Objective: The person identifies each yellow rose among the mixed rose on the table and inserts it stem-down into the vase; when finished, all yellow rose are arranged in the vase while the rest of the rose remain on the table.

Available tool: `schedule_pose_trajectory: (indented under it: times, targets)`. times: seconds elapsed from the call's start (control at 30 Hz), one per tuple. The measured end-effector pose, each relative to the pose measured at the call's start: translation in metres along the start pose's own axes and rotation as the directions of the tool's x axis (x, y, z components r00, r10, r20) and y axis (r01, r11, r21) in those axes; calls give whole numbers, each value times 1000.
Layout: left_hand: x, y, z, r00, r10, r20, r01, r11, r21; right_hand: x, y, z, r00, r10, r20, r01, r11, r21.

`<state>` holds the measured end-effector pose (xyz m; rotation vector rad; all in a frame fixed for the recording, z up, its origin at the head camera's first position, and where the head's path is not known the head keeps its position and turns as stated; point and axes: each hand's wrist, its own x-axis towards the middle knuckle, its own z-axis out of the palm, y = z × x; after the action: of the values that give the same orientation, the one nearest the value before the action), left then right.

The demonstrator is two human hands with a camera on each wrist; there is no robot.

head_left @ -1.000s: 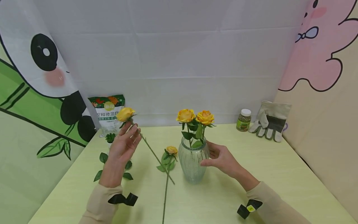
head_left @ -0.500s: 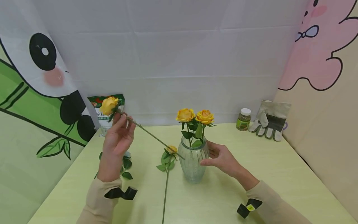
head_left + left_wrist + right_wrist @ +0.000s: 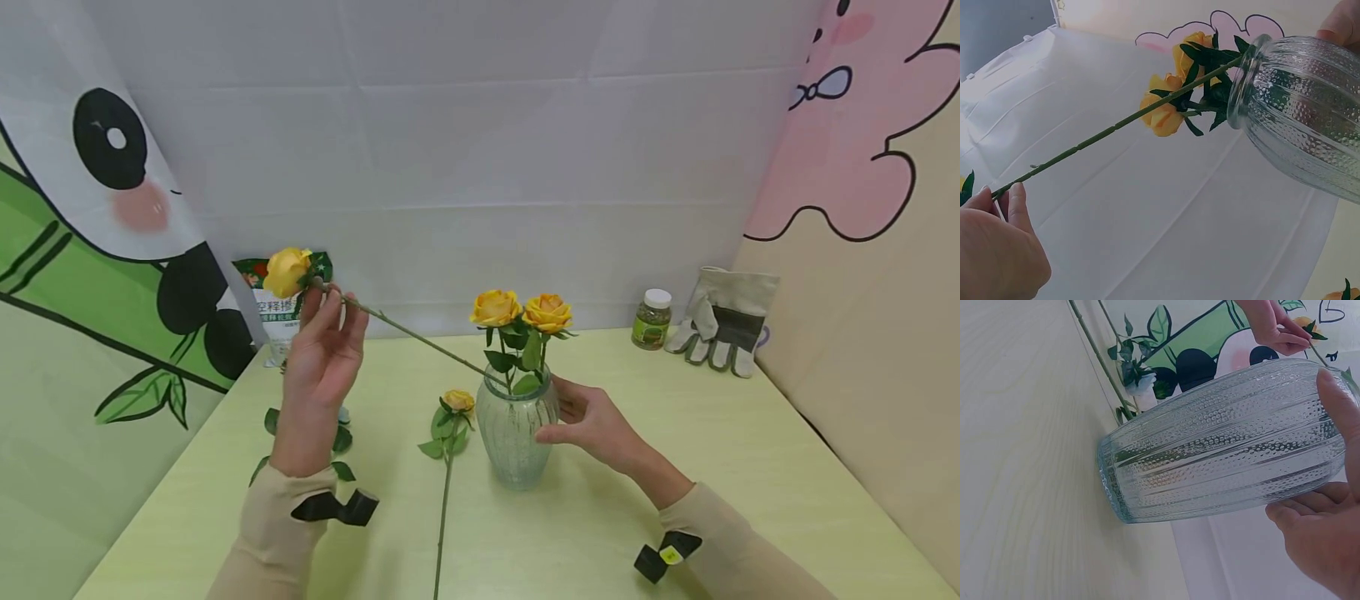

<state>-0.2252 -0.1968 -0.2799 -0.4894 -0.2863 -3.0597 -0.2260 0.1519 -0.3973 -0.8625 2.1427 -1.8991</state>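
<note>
My left hand (image 3: 324, 358) pinches a yellow rose (image 3: 287, 272) by its stem just below the bloom. That stem slants down to the right, its lower end at the mouth of a ribbed glass vase (image 3: 517, 442). Two yellow-orange roses (image 3: 547, 314) stand in the vase. Fingers and thumb of my right hand (image 3: 596, 425) grip the vase's right side. In the left wrist view the stem (image 3: 1110, 129) crosses in front of the standing blooms and meets the glass rim. Another yellow rose (image 3: 459, 402) lies on the table left of the vase, its stem toward me.
Behind my left hand are a printed bag (image 3: 279, 321) and leafy stems (image 3: 343, 439) on the table. At the back right stand a lidded jar (image 3: 652, 321) and a pair of work gloves (image 3: 723, 325). A white cloth (image 3: 465, 167) hangs behind the table.
My left hand has moved up and left, tilting the rose flatter. Its stem end has risen from over the table to the vase's mouth. My right hand stays on the vase.
</note>
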Motion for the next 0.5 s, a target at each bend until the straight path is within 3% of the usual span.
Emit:
schedule_pose_trajectory:
  times: [0.2, 0.5]
  targets:
    - [3, -15, 5, 998, 60, -13, -59, 992, 109, 0, 1, -1, 1000, 0, -1, 0, 1000, 9]
    - [2, -34, 8, 998, 63, 16, -65, 964, 258, -1, 0, 0, 1000, -16, 7, 16, 1000, 22]
